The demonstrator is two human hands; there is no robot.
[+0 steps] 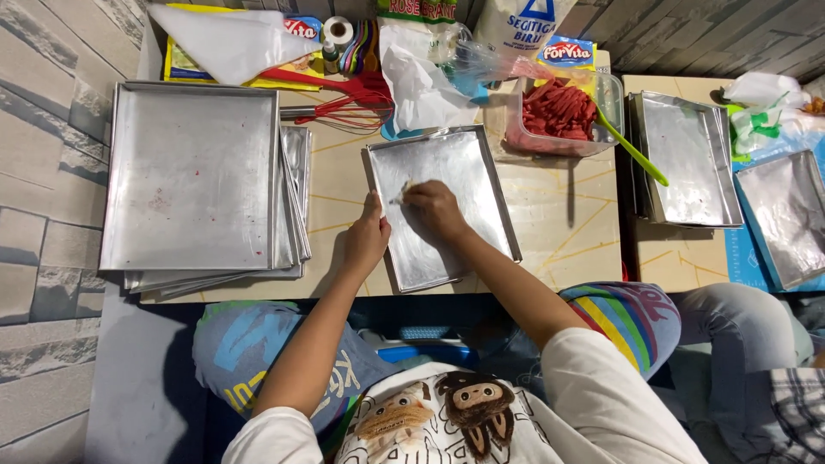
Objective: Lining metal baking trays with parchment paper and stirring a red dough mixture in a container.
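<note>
A: Where is the shallow rectangular metal baking tray [468, 172] relative to the hands?

B: It lies on the pale wooden tabletop [563, 228], straight ahead of the person, its long axis running away from them and tilted a little to the left. The right hand [436, 210] is on the tray floor near its upper left part, fingers [411, 196] curled down onto the metal, perhaps pinching something small and pale; I cannot tell what. The left hand [368, 241] clasps the tray's left rim, steadying it.

A: Which hand is nearer the tray's middle?

B: The right one; the bare metal lies to its right and towards the person.

A: And the packages?

B: At the far edge: a flat yellow packet [185, 64] under a white piping bag [228, 39] on the left, a white plastic sack with blue print [524, 21] in the middle, a small blue-and-yellow packet [567, 53] beside it. Below that, a clear plastic tub of red strips [559, 112] holds a green spoon [632, 148].
</note>
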